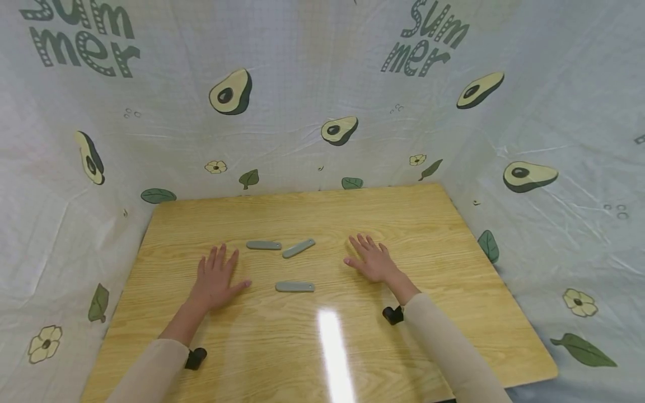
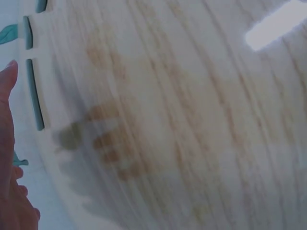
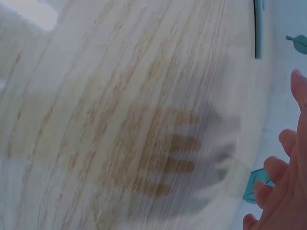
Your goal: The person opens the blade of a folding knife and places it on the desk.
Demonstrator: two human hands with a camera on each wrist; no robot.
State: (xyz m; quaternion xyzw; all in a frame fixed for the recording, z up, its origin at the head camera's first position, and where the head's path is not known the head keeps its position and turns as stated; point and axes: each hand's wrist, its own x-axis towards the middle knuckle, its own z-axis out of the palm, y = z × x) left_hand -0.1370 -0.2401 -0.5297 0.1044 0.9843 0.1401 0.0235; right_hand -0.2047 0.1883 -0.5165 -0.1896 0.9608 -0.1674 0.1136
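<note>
Loosely spread, left hand (image 1: 214,284) and right hand (image 1: 373,262) flank grey strips (image 1: 294,287).

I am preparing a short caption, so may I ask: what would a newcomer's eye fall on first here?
Probably the three slim grey handle-shaped pieces on the wood-grain tabletop, between the left hand and the right hand. Next, perhaps the avocados printed on the white cloth behind the tabletop, and the bright reflection on the tabletop's near part.
</note>
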